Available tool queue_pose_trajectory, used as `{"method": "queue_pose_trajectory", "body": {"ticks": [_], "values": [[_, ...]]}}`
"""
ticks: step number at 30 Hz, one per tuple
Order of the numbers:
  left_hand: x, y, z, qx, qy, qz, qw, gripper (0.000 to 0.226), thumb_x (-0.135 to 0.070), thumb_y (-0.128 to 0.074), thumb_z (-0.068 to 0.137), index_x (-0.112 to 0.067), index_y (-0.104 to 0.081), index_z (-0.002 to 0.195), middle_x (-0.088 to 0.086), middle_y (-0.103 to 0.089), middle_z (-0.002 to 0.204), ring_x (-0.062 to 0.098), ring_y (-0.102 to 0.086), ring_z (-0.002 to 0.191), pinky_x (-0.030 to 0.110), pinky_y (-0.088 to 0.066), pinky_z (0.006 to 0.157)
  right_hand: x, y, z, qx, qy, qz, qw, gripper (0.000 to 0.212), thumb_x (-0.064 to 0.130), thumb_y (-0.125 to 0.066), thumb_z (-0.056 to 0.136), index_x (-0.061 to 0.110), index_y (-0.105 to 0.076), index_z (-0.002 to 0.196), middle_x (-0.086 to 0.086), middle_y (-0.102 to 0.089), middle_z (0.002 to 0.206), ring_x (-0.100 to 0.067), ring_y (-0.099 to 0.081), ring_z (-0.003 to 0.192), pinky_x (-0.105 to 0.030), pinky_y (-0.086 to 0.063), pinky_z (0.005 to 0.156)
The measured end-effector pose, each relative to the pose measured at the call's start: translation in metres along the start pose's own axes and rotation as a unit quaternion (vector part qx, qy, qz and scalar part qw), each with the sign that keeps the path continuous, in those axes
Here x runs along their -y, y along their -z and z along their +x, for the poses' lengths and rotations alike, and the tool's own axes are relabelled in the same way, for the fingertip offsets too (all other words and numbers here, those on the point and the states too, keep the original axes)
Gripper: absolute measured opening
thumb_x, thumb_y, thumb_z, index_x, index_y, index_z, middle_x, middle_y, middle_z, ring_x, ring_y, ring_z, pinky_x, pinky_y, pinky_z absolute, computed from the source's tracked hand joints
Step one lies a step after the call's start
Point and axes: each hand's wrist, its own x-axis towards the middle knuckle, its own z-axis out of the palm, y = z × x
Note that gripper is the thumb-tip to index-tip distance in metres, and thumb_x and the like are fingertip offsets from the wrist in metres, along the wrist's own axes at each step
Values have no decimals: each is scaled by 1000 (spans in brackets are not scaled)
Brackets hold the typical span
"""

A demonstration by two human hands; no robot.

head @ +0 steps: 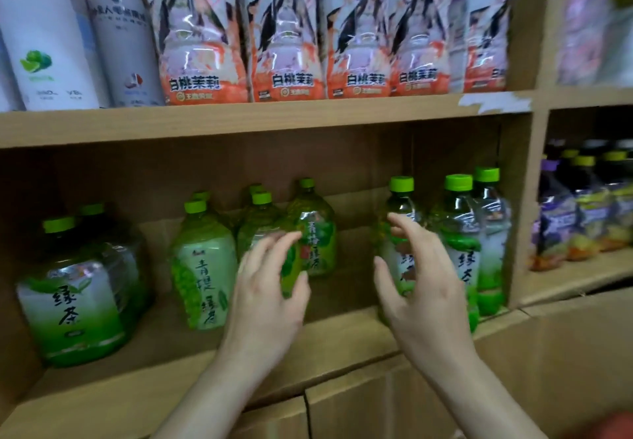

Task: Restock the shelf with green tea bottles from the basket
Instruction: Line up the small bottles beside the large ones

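Note:
Green tea bottles with green caps stand on the lower wooden shelf (342, 332). A large one (72, 298) is at the left, a group (202, 267) in the middle, and a taller group (460, 243) at the right. My left hand (270, 288) hovers in front of a middle bottle (315, 236), fingers spread and loose, gripping nothing. My right hand (421, 277) is spread in front of a right-hand bottle (399, 219), close to it or touching it; contact is unclear. The basket is out of view.
The upper shelf board (239, 120) carries peach-labelled bottles (287, 44) and white bottles (48, 44). A wooden upright (524, 205) separates a bay with purple-labelled bottles (582, 209). A bare gap of shelf lies between the middle and right green tea groups.

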Motion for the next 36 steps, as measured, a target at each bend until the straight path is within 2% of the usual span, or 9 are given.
{"method": "queue_pose_trajectory", "body": {"ticks": [3,7,10,16,20,24,29,33,36], "values": [[-38,-42,7,75,16,-93,993,66,-32,-66,85,-29,-33,142,-9,-42,141,9,-38,130,37,-38,107,-30,28,4,-64,-40,-59,995,61,15,-71,80,17,-43,134,-8,-52,123,-20,-47,113,-17,-29,96],[-65,-86,25,149,121,-186,964,91,-43,-70,80,-34,-9,147,-6,-33,150,15,-35,136,35,-33,109,-65,49,10,-64,-95,-87,990,78,27,-73,77,22,-30,141,-7,-46,135,-27,-43,123,-37,-35,103],[-71,-108,35,161,185,-215,945,90,-37,-73,78,-28,-16,147,-5,-47,141,17,-48,125,31,-42,97,-74,52,15,-17,-100,-88,991,86,31,-73,78,27,-20,146,-1,-45,138,-21,-44,122,-36,-40,98],[-57,-105,30,102,166,-117,974,66,-37,-72,79,-17,-39,132,-1,-63,116,20,-61,104,26,-48,80,-75,41,28,18,-86,-134,987,94,34,-77,76,28,-16,148,-4,-53,123,-24,-51,104,-28,-39,83],[-36,-90,30,63,178,-42,981,71,-41,-70,80,-13,-34,136,7,-67,104,28,-64,91,38,-54,76,-78,37,32,17,-106,-166,980,93,41,-75,76,17,-22,148,-6,-50,128,-24,-50,112,-29,-44,87],[-25,-89,43,83,199,-4,976,62,-36,-66,85,-9,-34,131,4,-62,89,31,-64,87,32,-46,65,-80,35,33,27,-116,-154,981,82,44,-71,78,15,-33,145,-5,-47,136,-21,-46,122,-28,-43,95],[-17,-103,56,104,229,-26,968,70,-35,-66,86,-17,-25,140,11,-60,121,32,-59,107,39,-50,87,-77,44,36,54,-102,-107,988,82,43,-72,78,18,-33,145,1,-48,137,-16,-47,123,-27,-41,98],[-23,-113,71,135,248,23,959,77,-39,-65,86,-13,-20,143,13,-58,125,33,-58,111,38,-46,87,-76,44,35,67,-93,-98,988,82,43,-72,78,19,-33,145,2,-47,139,-14,-45,126,-26,-40,100],[-27,-110,70,65,217,57,972,91,-38,-69,82,-11,-12,148,15,-38,145,32,-40,130,40,-40,100,-81,43,34,45,-106,-123,986,81,44,-72,77,17,-35,144,0,-48,138,-16,-45,126,-25,-39,99]]}}
